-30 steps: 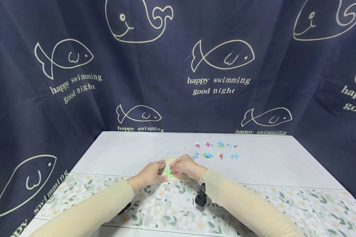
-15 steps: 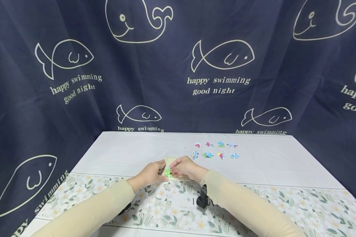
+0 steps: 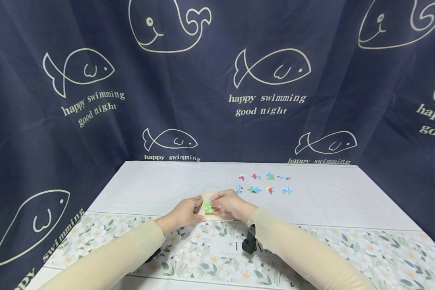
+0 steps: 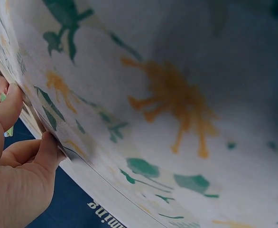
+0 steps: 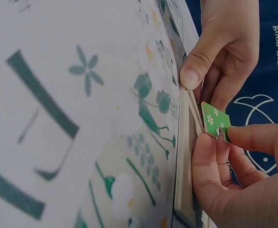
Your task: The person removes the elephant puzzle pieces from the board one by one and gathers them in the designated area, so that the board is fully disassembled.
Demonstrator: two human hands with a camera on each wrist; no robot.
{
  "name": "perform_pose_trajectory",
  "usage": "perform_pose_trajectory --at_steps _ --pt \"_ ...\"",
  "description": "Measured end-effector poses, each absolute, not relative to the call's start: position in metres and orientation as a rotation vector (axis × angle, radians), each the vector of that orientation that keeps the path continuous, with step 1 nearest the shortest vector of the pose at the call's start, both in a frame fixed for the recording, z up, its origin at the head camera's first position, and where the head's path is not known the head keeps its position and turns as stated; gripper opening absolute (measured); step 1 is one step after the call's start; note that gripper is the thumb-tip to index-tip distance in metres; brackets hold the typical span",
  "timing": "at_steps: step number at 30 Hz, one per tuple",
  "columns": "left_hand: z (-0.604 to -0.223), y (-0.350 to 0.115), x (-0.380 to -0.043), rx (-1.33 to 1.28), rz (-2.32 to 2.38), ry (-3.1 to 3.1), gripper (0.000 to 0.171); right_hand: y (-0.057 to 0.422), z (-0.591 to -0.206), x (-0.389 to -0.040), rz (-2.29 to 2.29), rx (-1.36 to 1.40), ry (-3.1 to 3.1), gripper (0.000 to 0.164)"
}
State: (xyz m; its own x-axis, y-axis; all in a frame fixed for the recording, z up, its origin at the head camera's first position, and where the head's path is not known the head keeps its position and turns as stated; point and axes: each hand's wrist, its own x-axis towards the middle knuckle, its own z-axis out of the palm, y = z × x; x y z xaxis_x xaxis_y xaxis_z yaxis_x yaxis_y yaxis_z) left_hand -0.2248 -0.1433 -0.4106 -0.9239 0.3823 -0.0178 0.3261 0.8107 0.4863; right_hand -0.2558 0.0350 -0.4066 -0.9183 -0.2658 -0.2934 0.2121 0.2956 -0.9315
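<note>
My left hand holds the left edge of a shallow wooden puzzle tray, its thumb on the near rim in the right wrist view. Between thumb and fingers, my right hand pinches a green jigsaw piece printed with white flowers. This piece is tilted over the left part of the tray, its lower edge close to the tray's near rim. Fingers of the right hand cover part of it. In the left wrist view the piece is mostly hidden, and the left hand lies at the tray's corner.
Behind the tray, to the right, several loose jigsaw pieces lie in two rows on the white table. A floral cloth strip runs along the near side. A dark blue curtain hangs behind the table.
The right hand has shifted slightly right and away from me with the green jigsaw piece, drawing it off the tray's left side and tilting it. The left hand has stayed put.
</note>
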Motion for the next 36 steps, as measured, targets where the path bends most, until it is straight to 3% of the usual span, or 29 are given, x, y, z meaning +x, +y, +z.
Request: perform_pose_trajectory --at_steps 36 --pt "-0.414 -0.143 -0.224 0.530 0.751 2.882 0.073 0.055 -0.408 -0.263 -1.931 0.040 2.020 0.021"
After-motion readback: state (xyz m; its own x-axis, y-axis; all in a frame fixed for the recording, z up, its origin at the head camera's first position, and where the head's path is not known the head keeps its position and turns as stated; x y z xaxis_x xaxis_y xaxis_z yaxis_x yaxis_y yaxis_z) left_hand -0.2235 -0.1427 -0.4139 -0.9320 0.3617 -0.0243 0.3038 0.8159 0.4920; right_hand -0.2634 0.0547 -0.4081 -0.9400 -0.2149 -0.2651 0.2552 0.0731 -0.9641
